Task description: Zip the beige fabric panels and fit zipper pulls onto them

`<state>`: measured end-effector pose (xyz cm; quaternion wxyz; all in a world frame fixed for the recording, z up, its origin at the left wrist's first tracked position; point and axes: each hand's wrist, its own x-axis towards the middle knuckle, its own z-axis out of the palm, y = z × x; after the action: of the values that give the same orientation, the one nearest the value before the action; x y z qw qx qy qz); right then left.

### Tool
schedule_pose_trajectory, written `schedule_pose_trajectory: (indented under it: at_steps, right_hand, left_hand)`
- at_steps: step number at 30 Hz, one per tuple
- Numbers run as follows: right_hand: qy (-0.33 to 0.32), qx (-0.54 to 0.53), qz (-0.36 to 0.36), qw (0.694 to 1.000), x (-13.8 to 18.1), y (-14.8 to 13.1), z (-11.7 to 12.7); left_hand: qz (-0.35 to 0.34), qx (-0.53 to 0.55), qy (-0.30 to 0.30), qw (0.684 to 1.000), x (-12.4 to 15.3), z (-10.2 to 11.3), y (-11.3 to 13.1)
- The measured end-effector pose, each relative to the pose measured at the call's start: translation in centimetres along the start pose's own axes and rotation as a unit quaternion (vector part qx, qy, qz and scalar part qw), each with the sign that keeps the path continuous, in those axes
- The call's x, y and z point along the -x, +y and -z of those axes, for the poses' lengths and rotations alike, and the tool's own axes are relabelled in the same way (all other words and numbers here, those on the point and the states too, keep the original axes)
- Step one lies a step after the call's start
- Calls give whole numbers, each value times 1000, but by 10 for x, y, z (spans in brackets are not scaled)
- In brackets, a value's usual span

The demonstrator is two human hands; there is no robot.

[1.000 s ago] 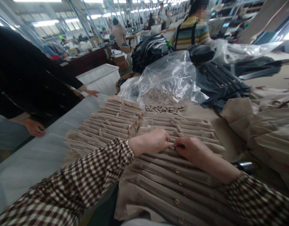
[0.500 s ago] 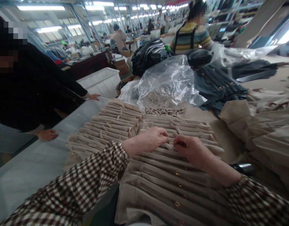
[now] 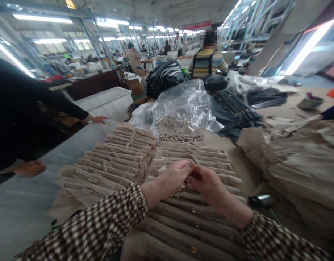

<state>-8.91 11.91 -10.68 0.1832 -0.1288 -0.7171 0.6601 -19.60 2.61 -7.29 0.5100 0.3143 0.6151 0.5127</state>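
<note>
My left hand point(image 3: 174, 178) and my right hand point(image 3: 207, 183) meet over a row of overlapped beige garment pieces point(image 3: 183, 217) with gold-coloured metal rings. The fingers of both are pinched together, tip against tip. Whatever lies between them is hidden; a small pale bit shows just under the left fingers, too blurred to name. Just beyond the hands, a short beige fabric tab point(image 3: 192, 158) rests on the row. To the left lies a second row of beige pieces point(image 3: 101, 163) with several such tabs on top.
A clear plastic bag point(image 3: 180, 105) and a heap of small beige tabs point(image 3: 180, 138) lie behind the rows. Dark blue garments point(image 3: 234, 112) are beyond, crumpled beige cloth point(image 3: 300, 163) at right. On the left, a co-worker's hands point(image 3: 29, 168) touch a pale bin point(image 3: 25, 203).
My two hands have come together, closing the gap that was between their fingertips. The camera view has turned a little to the right and upward.
</note>
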Motion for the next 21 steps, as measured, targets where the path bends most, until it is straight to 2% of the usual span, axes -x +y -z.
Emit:
schedule_pose_trajectory:
  at_steps: [3,6,9,17,21]
  right_hand:
    - [4,51,-33,998,2,-5,9]
    - [15,22,-116,993,3,-14,23]
    - [20,-5,-164,986,7,-18,33]
    - [39,20,-187,981,25,-16,36]
    - [45,57,-177,982,27,-17,36]
  left_hand:
    - [6,-8,-14,1000,-2,3,-3]
    - [30,-36,-6,999,-2,8,-1]
    - [49,-90,-13,995,-1,9,2]
    - [57,-212,-80,972,-1,-4,14]
    - [54,-237,-88,966,-4,-8,12]
